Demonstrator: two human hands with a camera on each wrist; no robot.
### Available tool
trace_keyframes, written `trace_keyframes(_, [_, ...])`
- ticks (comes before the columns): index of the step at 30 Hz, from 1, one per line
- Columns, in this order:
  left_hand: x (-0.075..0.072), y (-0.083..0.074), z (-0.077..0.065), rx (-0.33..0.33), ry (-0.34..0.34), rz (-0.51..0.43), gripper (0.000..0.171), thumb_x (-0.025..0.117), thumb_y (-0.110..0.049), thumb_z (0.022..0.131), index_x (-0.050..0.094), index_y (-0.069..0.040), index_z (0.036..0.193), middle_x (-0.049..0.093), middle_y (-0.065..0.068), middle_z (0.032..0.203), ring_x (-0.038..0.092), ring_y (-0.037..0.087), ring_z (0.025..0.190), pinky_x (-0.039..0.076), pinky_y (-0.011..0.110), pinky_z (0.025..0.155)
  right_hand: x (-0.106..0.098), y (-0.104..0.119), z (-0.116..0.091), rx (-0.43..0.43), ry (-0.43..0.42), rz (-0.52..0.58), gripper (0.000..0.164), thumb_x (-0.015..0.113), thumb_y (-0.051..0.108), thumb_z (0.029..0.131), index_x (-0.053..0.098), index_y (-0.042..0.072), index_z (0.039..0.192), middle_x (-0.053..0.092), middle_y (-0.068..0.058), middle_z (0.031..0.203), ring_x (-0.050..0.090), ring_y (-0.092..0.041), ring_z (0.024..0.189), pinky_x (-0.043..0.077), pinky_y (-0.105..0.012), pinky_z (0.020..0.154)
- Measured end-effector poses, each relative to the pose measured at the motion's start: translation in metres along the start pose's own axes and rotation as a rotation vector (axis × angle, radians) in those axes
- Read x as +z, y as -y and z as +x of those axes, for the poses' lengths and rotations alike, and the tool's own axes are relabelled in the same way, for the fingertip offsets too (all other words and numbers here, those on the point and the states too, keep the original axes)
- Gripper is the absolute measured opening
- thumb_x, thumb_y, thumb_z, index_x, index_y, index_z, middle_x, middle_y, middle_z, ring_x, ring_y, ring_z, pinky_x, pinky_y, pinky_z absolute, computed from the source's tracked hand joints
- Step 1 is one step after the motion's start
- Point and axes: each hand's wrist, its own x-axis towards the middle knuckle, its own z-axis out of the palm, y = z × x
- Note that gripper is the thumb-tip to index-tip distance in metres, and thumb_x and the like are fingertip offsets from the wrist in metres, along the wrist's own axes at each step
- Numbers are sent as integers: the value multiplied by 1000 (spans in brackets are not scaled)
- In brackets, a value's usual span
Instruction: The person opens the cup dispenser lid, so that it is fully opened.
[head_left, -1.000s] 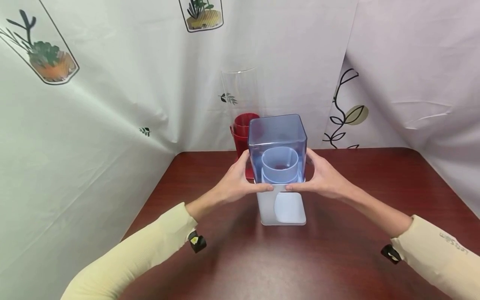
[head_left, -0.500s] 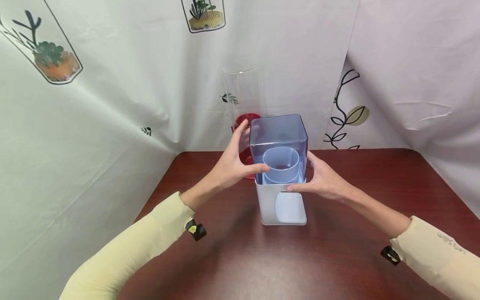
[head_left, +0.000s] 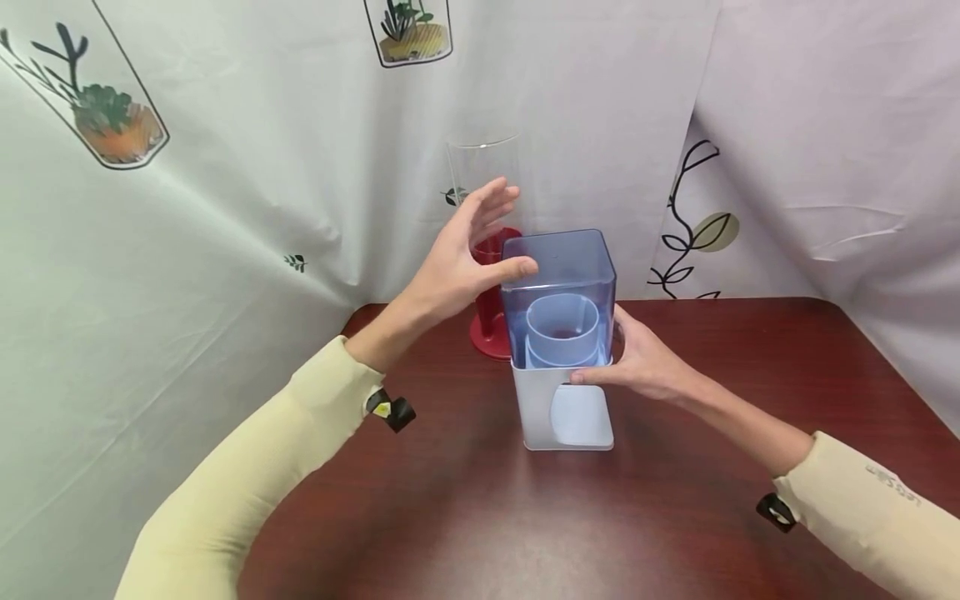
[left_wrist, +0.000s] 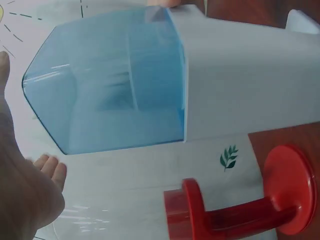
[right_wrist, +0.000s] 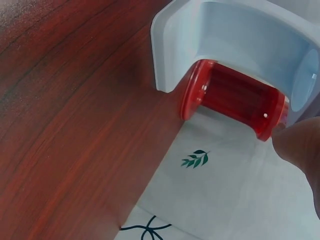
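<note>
A dispenser with a white base [head_left: 534, 408] and a see-through blue square container [head_left: 558, 262] on top stands upright on the table. Inside the blue part shows a pale round collar [head_left: 562, 321]. My right hand [head_left: 645, 354] holds the dispenser's right side, thumb across the front where the two parts meet, fingers mostly hidden behind. Raised near the container's upper left corner is my left hand [head_left: 461, 254], its fingers extended and thumb pointing across the container in the head view. In the left wrist view the left hand [left_wrist: 32, 185] is apart from the blue container [left_wrist: 110, 85].
Behind and left of the dispenser stands a red stand [head_left: 491, 321] with a tall clear cylinder [head_left: 483, 158]. The dark red wooden table [head_left: 712, 517] reaches back to a white printed curtain [head_left: 262, 150], which also hangs along the left and right sides.
My left hand has let go of the dispenser's left side and risen to the container's top left corner, fingers spread upward. The right hand and dispenser have stayed in place.
</note>
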Motion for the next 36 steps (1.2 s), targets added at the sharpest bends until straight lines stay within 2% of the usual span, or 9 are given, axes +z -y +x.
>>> trace_keyframes(3, [-1, -2, 4, -36, 69, 50, 95, 86, -30, 89, 33, -12, 166, 47, -2, 162, 45, 8, 147, 39, 38, 121, 1, 0, 0, 7, 0, 6, 91, 94, 6, 79, 42, 10, 153, 64, -15, 136, 66, -31, 118, 59, -38, 96])
trace_keyframes(7, [2, 0, 6, -65, 160, 92, 96, 86, -36, 87, 35, -12, 165, 49, -4, 161, 45, 10, 146, 35, 33, 122, 2, -1, 0, 19, -9, 3, 90, 94, 8, 79, 43, 11, 153, 65, -14, 135, 66, -32, 117, 59, -38, 95])
trace_keyframes(13, [7, 6, 3, -94, 227, 109, 94, 87, -40, 85, 39, -15, 162, 51, -4, 157, 50, 7, 136, 38, 32, 118, 3, -2, -1, 17, -9, 10, 89, 93, 8, 80, 42, 11, 154, 67, -11, 132, 68, -31, 116, 60, -39, 95])
trace_keyframes(17, [8, 7, 2, -111, 240, 118, 95, 87, -43, 84, 39, -17, 162, 49, -8, 156, 52, 7, 133, 41, 33, 116, 3, -3, -1, 8, -12, 20, 89, 92, 7, 81, 42, 11, 154, 67, -11, 132, 68, -31, 116, 60, -39, 95])
trace_keyframes(29, [10, 6, 0, -130, 222, 115, 91, 84, -48, 85, 41, -22, 161, 48, -9, 157, 52, 7, 132, 43, 35, 115, 3, -5, 0, 9, -31, 25, 86, 91, 6, 81, 43, 9, 152, 66, -13, 131, 68, -32, 113, 61, -39, 91])
trace_keyframes(36, [9, 6, 2, -115, 224, 176, 89, 83, -51, 85, 44, -20, 160, 51, -6, 154, 54, 9, 131, 45, 35, 113, 3, -8, -1, 4, -44, -9, 87, 91, 9, 82, 42, 11, 153, 64, -13, 133, 65, -35, 114, 62, -39, 89])
